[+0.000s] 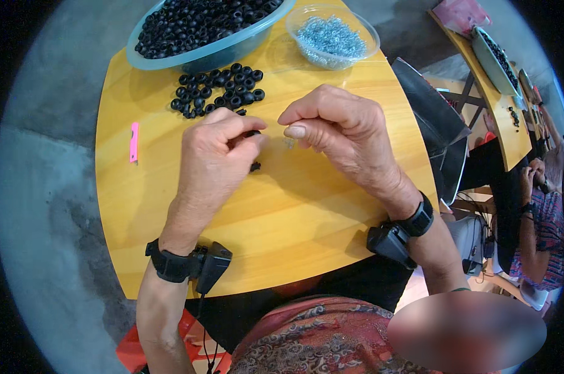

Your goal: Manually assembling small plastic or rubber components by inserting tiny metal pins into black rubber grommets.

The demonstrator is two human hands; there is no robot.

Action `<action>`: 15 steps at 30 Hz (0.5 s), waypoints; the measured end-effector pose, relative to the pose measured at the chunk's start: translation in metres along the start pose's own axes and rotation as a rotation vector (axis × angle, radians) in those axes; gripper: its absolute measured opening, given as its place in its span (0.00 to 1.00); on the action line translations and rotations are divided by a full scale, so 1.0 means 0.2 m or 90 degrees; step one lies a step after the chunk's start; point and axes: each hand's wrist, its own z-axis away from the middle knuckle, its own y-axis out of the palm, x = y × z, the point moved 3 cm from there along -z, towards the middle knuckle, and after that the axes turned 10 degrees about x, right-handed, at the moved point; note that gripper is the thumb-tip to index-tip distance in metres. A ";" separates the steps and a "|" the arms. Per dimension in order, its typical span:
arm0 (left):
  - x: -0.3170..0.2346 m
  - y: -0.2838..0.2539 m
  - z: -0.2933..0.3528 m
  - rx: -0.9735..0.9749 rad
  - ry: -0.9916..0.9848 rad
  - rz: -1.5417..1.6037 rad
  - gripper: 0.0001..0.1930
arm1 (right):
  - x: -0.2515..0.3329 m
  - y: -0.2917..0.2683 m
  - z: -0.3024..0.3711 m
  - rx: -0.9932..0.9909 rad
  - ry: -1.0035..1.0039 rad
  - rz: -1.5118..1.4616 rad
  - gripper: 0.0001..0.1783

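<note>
The left hand [216, 146] has thumb and forefinger drawn together around a small black ring-shaped piece [252, 133], only partly visible. The right hand [347, 124] faces it with curled fingers; a tiny clear piece [288, 143] shows just under its thumb, though I cannot tell whether it is gripped or lies below. Fingertip holds probably suit such small pieces, and keeping the hands close likely lets both be watched together.

Loose glossy black rings [258, 95] lie just beyond the left hand on the yellow wooden desk [145, 206], presumably spread for easy picking. The light-blue plastic bowl of black rings [170, 64] and round transparent tub of clear-blue pieces [375, 40] stand at the far side, seemingly leaving working room. A flat pink-handled tool [133, 142] lies left, apart.
</note>
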 end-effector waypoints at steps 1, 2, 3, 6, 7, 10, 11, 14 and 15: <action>0.01 -0.01 0.02 -0.001 -0.002 0.000 0.07 | 0.00 0.01 0.01 0.002 0.000 -0.001 0.04; 0.02 -0.04 0.06 -0.030 -0.027 0.057 0.07 | -0.01 0.03 0.01 0.027 0.036 -0.074 0.05; 0.05 -0.06 0.09 -0.057 -0.050 0.115 0.06 | -0.02 0.05 0.02 0.051 0.073 -0.144 0.07; 0.03 -0.07 0.18 -0.031 -0.008 0.065 0.07 | -0.03 0.11 0.03 0.071 0.191 -0.256 0.12; 0.02 -0.06 0.20 -0.014 0.026 0.058 0.08 | -0.03 0.13 0.03 0.076 0.189 -0.255 0.12; -0.01 -0.02 0.23 0.002 0.061 0.099 0.09 | -0.01 0.17 0.04 0.082 0.170 -0.275 0.18; -0.02 -0.02 0.23 0.031 0.058 0.111 0.10 | 0.00 0.19 0.03 0.085 0.188 -0.314 0.19; -0.01 -0.02 0.24 0.020 0.075 0.114 0.09 | 0.00 0.21 0.03 0.107 0.222 -0.365 0.20; -0.01 -0.02 0.25 0.008 0.099 0.106 0.08 | 0.00 0.22 0.03 0.125 0.236 -0.381 0.20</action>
